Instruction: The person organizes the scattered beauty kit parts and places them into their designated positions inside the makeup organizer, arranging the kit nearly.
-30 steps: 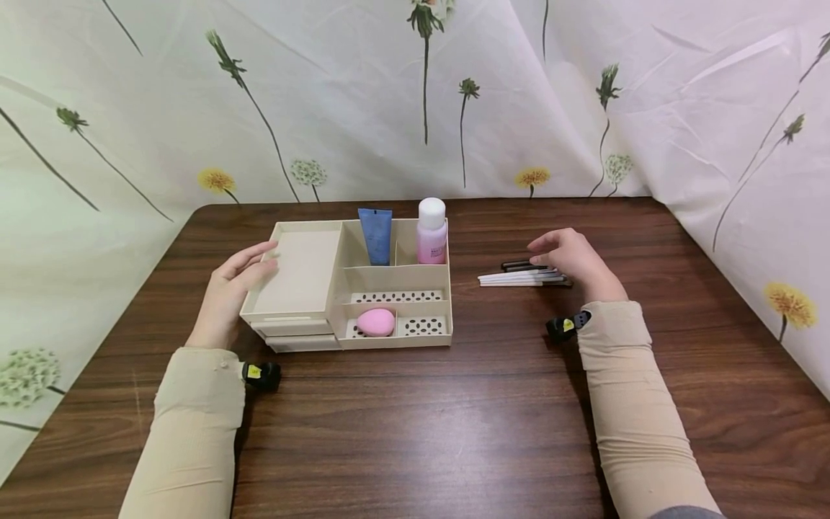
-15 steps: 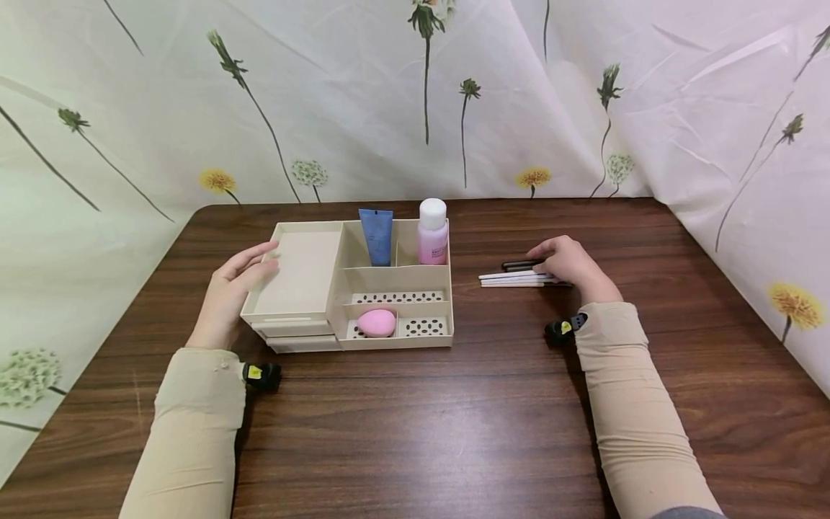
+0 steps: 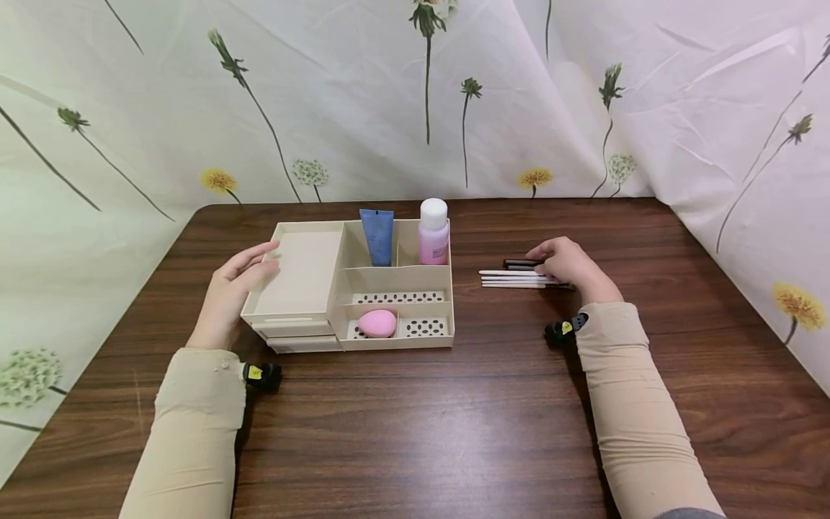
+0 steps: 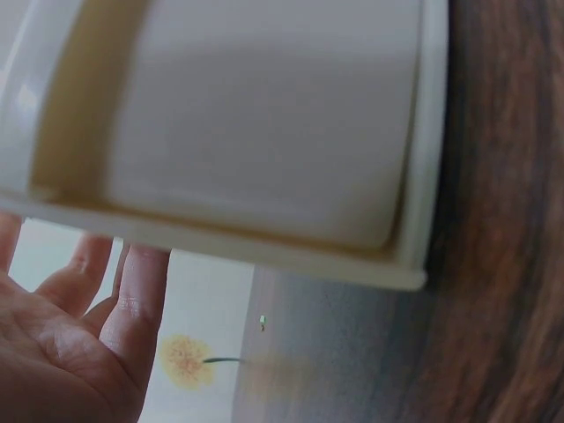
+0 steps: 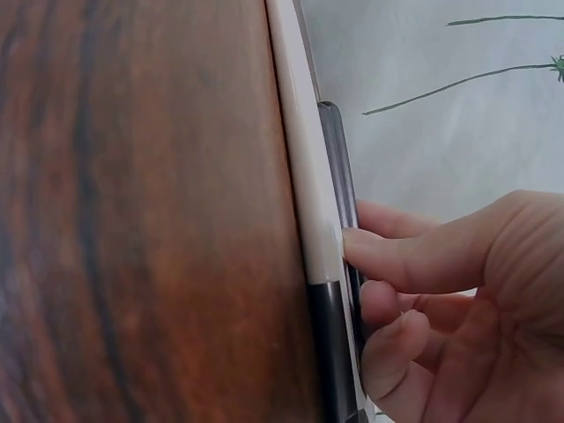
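My left hand [image 3: 227,299] rests at the left side of a cream desk organizer [image 3: 395,344], its fingertips over the rim. In the left wrist view the fingers [image 4: 141,300] extend loosely beside the organizer wall. A blue squeeze tube [image 3: 378,238], a bottle of pink liquid with a white cap [image 3: 433,238] and a pink makeup sponge [image 3: 377,324] stand or lie in its compartments. My right hand [image 3: 573,268] is low at the table, thumb and forefinger pinching the black pen-like sticks [image 3: 516,264]. Several thin white sticks with black ends [image 3: 512,278] lie alongside, partly hidden by this hand.
Drawers [image 3: 301,335] form the organizer's left front, under a shallow top tray [image 3: 301,270]. Everything stands on a dark wood table [image 3: 415,425]. A white cloth with a flower print [image 3: 363,94] hangs behind the far edge.
My right hand has come down and slightly left onto the sticks, its fingers closing in. The white sticks have shifted slightly. My left hand and the organizer stay put.
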